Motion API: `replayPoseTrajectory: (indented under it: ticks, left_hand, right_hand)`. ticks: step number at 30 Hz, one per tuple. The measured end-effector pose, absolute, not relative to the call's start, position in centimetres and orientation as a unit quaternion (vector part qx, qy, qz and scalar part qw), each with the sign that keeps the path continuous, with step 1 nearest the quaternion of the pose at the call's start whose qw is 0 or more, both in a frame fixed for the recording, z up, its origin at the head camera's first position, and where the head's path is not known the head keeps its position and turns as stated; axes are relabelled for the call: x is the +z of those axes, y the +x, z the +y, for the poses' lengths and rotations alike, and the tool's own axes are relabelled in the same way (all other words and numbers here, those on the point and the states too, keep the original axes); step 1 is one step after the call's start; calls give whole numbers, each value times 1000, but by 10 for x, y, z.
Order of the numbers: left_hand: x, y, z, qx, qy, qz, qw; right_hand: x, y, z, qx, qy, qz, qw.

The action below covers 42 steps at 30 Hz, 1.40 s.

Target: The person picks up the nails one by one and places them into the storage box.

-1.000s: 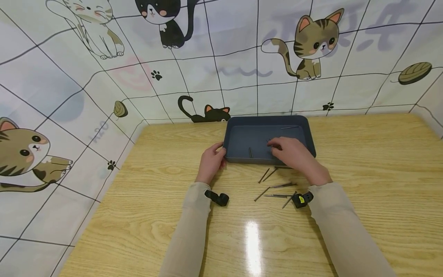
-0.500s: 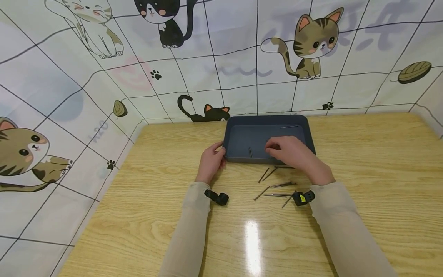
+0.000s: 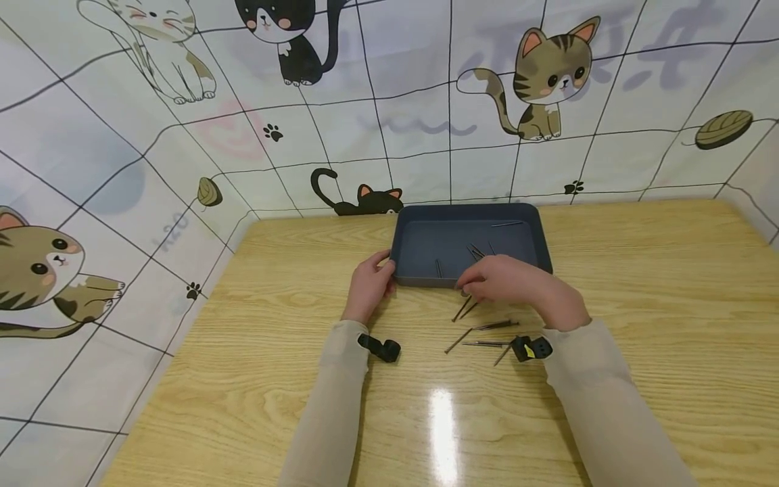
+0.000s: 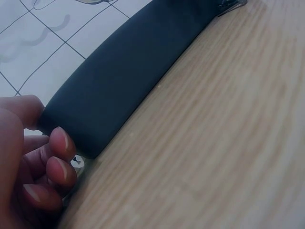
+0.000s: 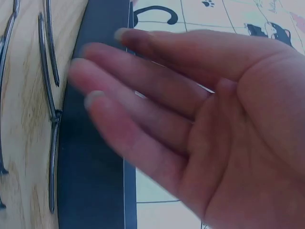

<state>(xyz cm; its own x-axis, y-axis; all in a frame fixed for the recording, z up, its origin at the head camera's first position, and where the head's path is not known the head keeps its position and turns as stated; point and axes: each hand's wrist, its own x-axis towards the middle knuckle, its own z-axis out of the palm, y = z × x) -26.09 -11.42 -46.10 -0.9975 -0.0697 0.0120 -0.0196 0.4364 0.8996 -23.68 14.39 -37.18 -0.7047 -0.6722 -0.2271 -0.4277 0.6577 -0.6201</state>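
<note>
A dark blue-grey tray (image 3: 420, 237) stands at the back of the table, by the wall. At its front left corner my left hand (image 3: 368, 287) holds it, thumb and fingertips bent around the corner in the left wrist view. My right hand (image 3: 511, 281) is over the tray's front edge, its fingertips just above several nails. In the right wrist view the palm shows nothing in it, and the fingers (image 5: 119, 129) are slightly bent. Inside the tray lie several nails (image 3: 439, 268), some partly hidden behind the right hand. More long nails (image 3: 496, 325) lie scattered on the table before it.
The wooden table (image 3: 255, 392) reaches back to a wall covering (image 3: 420, 108) printed with cats and grid lines. Small black cameras are strapped on both wrists. A bright reflection lies on the table in front.
My right hand has drawn back from over the tray's inside to its front edge, uncovering nails in the tray. My left hand has stayed at the corner.
</note>
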Motion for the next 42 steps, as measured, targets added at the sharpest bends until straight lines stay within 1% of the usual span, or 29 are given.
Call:
replayPoseTrajectory:
  ticks: [4, 9, 12, 18, 28, 42]
  left_hand:
    - [-461, -261, -115, -528, 27, -849, 24]
    - [-462, -260, -115, -530, 26, -847, 24]
    - [-462, -260, -116, -530, 25, -847, 25]
    - [-463, -261, -115, -532, 22, -846, 25]
    - [-463, -261, -115, -532, 24, -846, 26]
    - [-463, -262, -115, -532, 25, -846, 26]
  right_hand:
    - [-371, -233, 139, -280, -312, 868, 266]
    - [-373, -231, 135, -276, -307, 867, 280]
    - [-374, -230, 132, -255, -306, 876, 273]
    - [-374, -226, 128, -208, -320, 892, 241]
    - [-376, -225, 124, -197, -323, 890, 254]
    - [-381, -227, 117, -169, -325, 901, 234]
